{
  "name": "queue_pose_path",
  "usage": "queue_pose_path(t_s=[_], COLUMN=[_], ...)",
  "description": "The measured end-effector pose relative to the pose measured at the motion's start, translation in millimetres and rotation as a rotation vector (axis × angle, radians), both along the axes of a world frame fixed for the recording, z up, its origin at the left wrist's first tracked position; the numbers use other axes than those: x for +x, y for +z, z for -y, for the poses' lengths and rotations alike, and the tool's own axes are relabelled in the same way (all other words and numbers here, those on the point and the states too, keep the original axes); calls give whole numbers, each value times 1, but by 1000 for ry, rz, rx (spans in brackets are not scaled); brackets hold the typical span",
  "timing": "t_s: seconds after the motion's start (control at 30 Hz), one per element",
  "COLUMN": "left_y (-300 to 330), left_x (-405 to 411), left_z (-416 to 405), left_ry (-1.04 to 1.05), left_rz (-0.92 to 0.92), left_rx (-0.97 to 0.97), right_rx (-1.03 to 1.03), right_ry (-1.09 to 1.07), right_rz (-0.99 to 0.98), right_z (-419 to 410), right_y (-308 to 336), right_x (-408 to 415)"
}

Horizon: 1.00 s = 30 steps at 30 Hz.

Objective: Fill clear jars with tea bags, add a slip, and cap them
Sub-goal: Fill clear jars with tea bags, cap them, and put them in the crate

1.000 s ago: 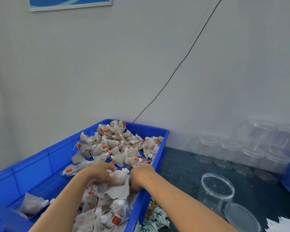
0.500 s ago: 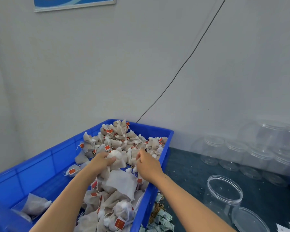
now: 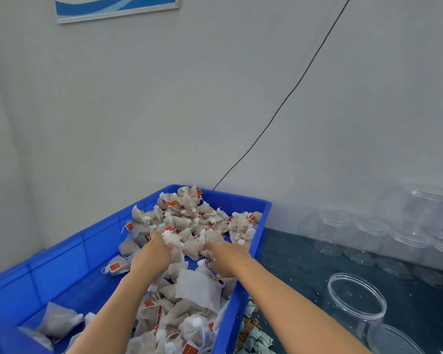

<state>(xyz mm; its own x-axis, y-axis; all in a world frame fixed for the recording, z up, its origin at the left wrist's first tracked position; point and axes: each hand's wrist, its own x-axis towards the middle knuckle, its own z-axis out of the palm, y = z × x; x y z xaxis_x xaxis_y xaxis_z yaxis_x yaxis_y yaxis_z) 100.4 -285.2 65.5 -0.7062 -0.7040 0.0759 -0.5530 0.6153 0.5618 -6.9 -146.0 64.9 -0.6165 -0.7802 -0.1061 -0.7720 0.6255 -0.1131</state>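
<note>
Both hands, left hand (image 3: 152, 256) and right hand (image 3: 225, 256), gather tea bags (image 3: 189, 218) inside the blue crate (image 3: 262, 213).

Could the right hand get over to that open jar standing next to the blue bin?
Probably yes. The right hand is in the blue bin among tea bags, and the open jar stands just beyond the bin's right wall. Only that low wall lies between.
</note>
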Motion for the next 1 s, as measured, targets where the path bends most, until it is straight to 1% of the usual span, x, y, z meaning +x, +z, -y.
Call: queue_pose_path(t_s=[0.1,0.17,0.2,0.23,0.3,0.37,0.4,0.47,0.5,0.57,0.6,0.67,0.77,0.83,0.9,1.0], left_y=[-7,-11,-14,-14,-16,-22,-23,-30,-34,-44,-45,-47,-49,-52,-58,-63], left_x=[-2,-6,-10,-13,-21,-29,-32,-34,-34,-38,-38,-39,-42,-42,-41,-42], left_z=[4,10,16,20,28,38,41,38,33,27,25,25,25,25,27,27], left_ry=[-38,-40,-19,29,98,140,176,219,172,51,9,-18,-55,-82,-72,-61], left_rz=[-58,-43,-8,68,271,342,344,256,190,8,8,156,353,438,446,383], left_rx=[49,72,81,89,90,86,102,192,268,385,365,215,57,8,19,28], right_rx=[149,134,86,16,-158,-351,-443,-578,-614,-612,-589,-545,-521,-519,-520,-474], right_ry=[97,107,103,94,40,-49,-93,-164,-186,-194,-189,-179,-167,-153,-135,-81], right_rz=[18,26,13,-8,-36,-27,-17,1,9,11,4,-3,0,4,11,34], right_z=[6,9,8,7,4,0,-1,-4,-5,-6,-6,-6,-6,-6,-6,-7], right_y=[1,0,-2,-3,-5,-6,-6,-7,-8,-8,-8,-8,-7,-8,-8,-9], right_x=[-2,-2,-2,-3,-5,-8,-9,-11,-13,-13,-13,-12,-11,-11,-12,-11])
